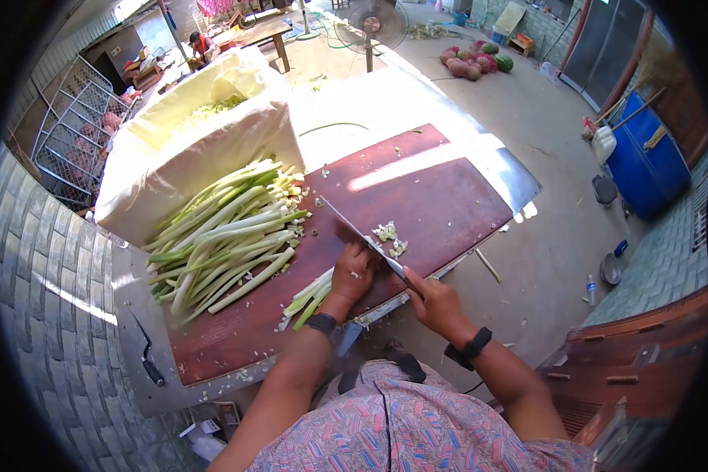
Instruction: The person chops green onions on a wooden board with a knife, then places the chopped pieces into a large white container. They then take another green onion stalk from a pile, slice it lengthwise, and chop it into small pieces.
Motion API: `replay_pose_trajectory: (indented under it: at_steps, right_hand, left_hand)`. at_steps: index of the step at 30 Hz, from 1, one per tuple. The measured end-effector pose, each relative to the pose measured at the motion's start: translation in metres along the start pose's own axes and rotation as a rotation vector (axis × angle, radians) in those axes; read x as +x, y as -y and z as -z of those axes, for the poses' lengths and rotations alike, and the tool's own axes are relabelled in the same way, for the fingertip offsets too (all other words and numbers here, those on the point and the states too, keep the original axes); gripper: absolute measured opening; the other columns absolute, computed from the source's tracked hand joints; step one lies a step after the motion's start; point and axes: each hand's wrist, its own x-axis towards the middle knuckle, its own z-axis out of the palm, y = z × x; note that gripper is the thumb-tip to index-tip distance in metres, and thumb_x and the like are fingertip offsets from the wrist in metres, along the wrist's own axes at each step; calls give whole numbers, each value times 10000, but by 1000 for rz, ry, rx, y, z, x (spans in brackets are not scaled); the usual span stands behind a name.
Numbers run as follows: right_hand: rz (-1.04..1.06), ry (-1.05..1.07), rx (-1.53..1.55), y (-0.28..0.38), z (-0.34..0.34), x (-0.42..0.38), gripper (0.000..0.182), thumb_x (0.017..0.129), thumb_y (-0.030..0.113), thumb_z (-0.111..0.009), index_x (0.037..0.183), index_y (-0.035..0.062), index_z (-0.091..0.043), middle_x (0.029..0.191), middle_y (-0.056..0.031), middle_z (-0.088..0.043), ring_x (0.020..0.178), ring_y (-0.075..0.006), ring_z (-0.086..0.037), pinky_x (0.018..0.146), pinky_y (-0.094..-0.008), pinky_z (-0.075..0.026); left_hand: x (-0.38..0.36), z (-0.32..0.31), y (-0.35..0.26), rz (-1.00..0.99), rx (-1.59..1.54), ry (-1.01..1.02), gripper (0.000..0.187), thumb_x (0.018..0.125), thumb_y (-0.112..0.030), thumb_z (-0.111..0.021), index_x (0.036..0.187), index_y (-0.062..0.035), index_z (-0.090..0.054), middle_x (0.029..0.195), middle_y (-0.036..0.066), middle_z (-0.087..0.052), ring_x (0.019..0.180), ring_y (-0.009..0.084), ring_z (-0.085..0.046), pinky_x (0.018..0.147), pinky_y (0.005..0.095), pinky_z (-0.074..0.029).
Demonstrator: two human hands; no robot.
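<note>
My right hand [439,305] is closed round the handle of a kitchen knife [376,246], whose long blade points away to the upper left over the red-brown board [417,191]. Close beside the blade, my left hand [352,274] is curled over a small bunch of green onions [313,296]; their ends stick out to its left and its fingertips are partly hidden. Chopped green onion pieces [389,233] lie just right of the blade. A big pile of green onion stalks [228,228] rests on the board's left side.
A lined white box [197,173] holding chopped greens stands behind the pile. A second knife [148,358] lies on the metal table at left. Further off are a fan [371,27], sacks of produce [470,61], a blue barrel [649,157] and a person [202,46].
</note>
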Motion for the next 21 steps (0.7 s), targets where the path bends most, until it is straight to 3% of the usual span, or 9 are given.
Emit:
replay_pose_trajectory:
  at_steps: [7, 12, 21]
  right_hand:
    - [-1, -196, 127, 1, 14, -6, 437, 838, 111, -655, 1271, 99, -592, 729, -153, -612, 636, -340, -612, 588, -421, -486]
    - [24, -48, -26, 21, 56, -35, 437, 821, 153, -676, 1252, 146, -608, 657, -115, -570, 569, -312, -583, 524, -425, -471]
    - [-17, 69, -19, 24, 60, -39, 469, 843, 182, -661, 1301, 174, -565, 651, -123, -558, 551, -326, -576, 508, -433, -470]
  left_hand:
    - [-3, 1, -1, -41, 43, 5, 107, 704, -82, -687, 785, -79, -618, 886, 97, -584, 873, 319, -561, 731, 439, -461]
    - [-6, -4, 4, -4, 41, -1, 118, 693, -77, -688, 792, -84, -623, 885, 99, -592, 876, 327, -566, 732, 440, -464]
    - [-1, 0, 3, -26, 4, -17, 92, 709, -59, -663, 794, -76, -633, 902, 105, -606, 872, 342, -568, 739, 444, -480]
